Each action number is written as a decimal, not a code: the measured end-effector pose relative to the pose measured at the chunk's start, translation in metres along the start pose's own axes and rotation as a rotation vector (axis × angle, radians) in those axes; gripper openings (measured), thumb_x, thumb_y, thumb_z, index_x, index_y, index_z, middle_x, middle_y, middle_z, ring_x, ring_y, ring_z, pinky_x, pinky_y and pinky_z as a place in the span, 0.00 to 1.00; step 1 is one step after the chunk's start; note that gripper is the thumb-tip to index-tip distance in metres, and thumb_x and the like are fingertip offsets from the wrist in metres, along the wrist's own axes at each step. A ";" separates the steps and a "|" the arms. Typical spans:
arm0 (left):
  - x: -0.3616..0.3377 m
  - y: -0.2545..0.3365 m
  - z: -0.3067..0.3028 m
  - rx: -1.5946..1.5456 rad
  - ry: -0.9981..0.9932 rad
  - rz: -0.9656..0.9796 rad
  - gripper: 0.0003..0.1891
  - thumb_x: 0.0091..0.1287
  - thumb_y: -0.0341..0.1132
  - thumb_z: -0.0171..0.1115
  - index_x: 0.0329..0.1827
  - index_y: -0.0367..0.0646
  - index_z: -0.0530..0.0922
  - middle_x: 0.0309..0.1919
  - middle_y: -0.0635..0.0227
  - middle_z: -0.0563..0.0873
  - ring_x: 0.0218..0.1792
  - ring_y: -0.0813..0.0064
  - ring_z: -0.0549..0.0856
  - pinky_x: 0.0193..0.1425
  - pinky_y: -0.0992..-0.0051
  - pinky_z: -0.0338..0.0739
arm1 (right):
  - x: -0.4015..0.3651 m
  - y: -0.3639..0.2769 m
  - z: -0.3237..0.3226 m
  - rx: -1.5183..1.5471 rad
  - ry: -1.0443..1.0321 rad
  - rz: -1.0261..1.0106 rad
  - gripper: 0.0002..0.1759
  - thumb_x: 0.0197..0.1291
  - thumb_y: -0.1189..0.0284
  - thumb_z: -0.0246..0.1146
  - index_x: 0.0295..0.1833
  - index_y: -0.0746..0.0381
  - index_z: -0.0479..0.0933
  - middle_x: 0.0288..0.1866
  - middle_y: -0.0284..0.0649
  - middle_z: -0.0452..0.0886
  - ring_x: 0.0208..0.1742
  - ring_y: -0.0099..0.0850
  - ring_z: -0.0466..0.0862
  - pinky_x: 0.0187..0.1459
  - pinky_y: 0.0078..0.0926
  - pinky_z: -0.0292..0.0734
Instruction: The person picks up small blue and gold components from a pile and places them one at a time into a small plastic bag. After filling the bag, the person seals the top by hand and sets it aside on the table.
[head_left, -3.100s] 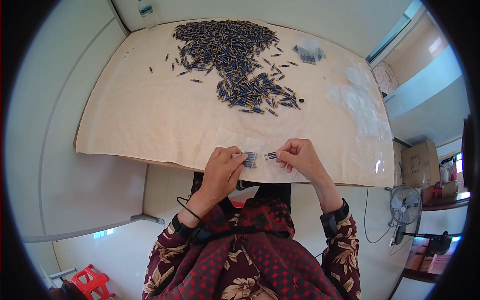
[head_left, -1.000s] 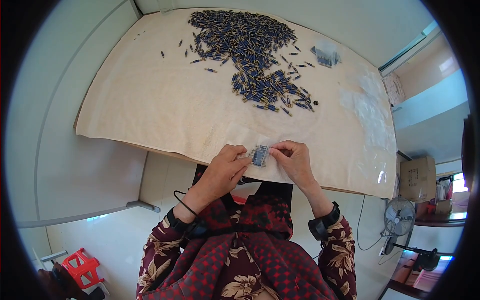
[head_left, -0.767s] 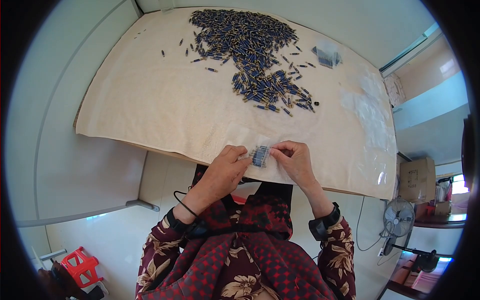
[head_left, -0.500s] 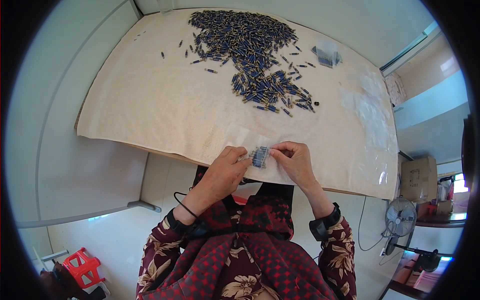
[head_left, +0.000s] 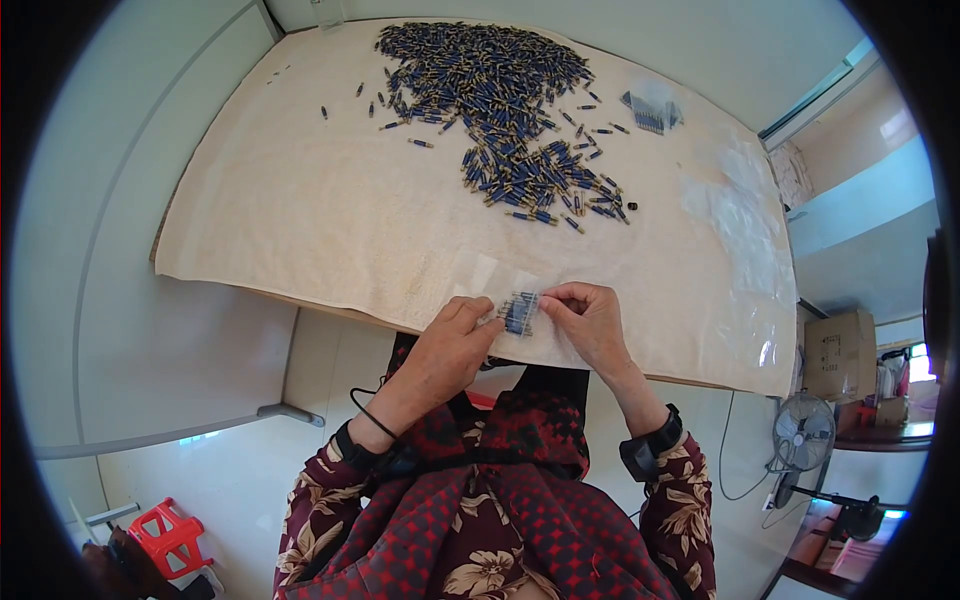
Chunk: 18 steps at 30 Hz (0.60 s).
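Note:
A small clear plastic bag (head_left: 478, 270) lies at the near edge of the table, with a row of several small blue cylindrical parts (head_left: 519, 313) inside it. My left hand (head_left: 455, 338) is closed at the bag's left side, its fingertips and thumb against the parts. At the right edge, my right hand (head_left: 588, 320) pinches the plastic between thumb and forefinger. Farther back lies a large heap of loose blue parts with brass-coloured ends (head_left: 490, 75), trailing toward me into a smaller pile (head_left: 540, 180).
Flat clear bags (head_left: 740, 230) cover the cloth's right side. Filled bags (head_left: 655, 112) lie at the back right. A small black piece (head_left: 632, 206) sits beside the pile. Pale partitions border the cloth-covered table (head_left: 300, 210). A fan (head_left: 802, 432) stands at right.
Both hands stay almost in place on the bag; the left fingers shift only slightly. The heap and the filled bags look unchanged.

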<state>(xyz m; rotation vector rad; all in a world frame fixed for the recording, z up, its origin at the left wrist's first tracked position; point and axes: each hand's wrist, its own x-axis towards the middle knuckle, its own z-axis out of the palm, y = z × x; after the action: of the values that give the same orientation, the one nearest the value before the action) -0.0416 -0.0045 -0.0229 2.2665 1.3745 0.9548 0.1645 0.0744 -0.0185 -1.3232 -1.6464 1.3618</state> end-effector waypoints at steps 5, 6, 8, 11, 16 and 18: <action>0.001 -0.001 0.000 -0.022 0.019 0.010 0.17 0.54 0.22 0.57 0.48 0.33 0.78 0.49 0.50 0.77 0.50 0.53 0.76 0.54 0.64 0.74 | 0.001 0.002 0.000 0.011 0.005 -0.002 0.05 0.57 0.76 0.68 0.36 0.68 0.83 0.24 0.28 0.80 0.25 0.11 0.72 0.25 0.10 0.66; 0.001 -0.001 0.000 -0.017 0.026 0.008 0.17 0.54 0.22 0.57 0.48 0.32 0.78 0.49 0.51 0.77 0.50 0.53 0.76 0.54 0.64 0.74 | 0.001 0.002 0.001 0.016 0.007 0.001 0.05 0.57 0.76 0.68 0.36 0.68 0.83 0.24 0.28 0.80 0.24 0.11 0.72 0.25 0.10 0.66; 0.002 0.000 0.001 -0.006 0.042 0.006 0.17 0.53 0.22 0.57 0.48 0.31 0.78 0.48 0.51 0.77 0.49 0.54 0.76 0.54 0.64 0.74 | 0.000 0.001 0.001 0.011 0.004 0.002 0.05 0.57 0.76 0.68 0.36 0.68 0.83 0.24 0.28 0.80 0.24 0.11 0.72 0.25 0.10 0.66; 0.002 -0.002 0.004 0.006 0.050 0.005 0.18 0.53 0.20 0.59 0.49 0.33 0.77 0.49 0.53 0.77 0.49 0.54 0.77 0.52 0.65 0.75 | 0.001 -0.001 0.000 0.002 -0.002 0.003 0.05 0.58 0.76 0.67 0.36 0.68 0.83 0.24 0.28 0.80 0.24 0.11 0.72 0.25 0.10 0.66; 0.003 0.000 0.002 0.008 0.037 -0.008 0.19 0.54 0.19 0.60 0.50 0.34 0.77 0.49 0.54 0.77 0.50 0.54 0.77 0.52 0.65 0.75 | 0.001 0.001 0.000 -0.031 0.006 -0.008 0.06 0.58 0.76 0.67 0.36 0.69 0.83 0.24 0.27 0.79 0.24 0.11 0.72 0.25 0.10 0.65; 0.003 0.000 0.002 0.014 0.035 -0.007 0.19 0.54 0.19 0.60 0.50 0.34 0.77 0.50 0.54 0.77 0.50 0.54 0.77 0.52 0.65 0.75 | 0.001 0.001 0.002 -0.039 0.021 -0.010 0.06 0.58 0.76 0.67 0.37 0.69 0.83 0.24 0.27 0.79 0.24 0.11 0.71 0.25 0.10 0.65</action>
<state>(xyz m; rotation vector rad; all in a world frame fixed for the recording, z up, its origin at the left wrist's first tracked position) -0.0393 -0.0022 -0.0228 2.2642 1.4069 0.9897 0.1629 0.0743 -0.0197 -1.3453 -1.6708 1.3117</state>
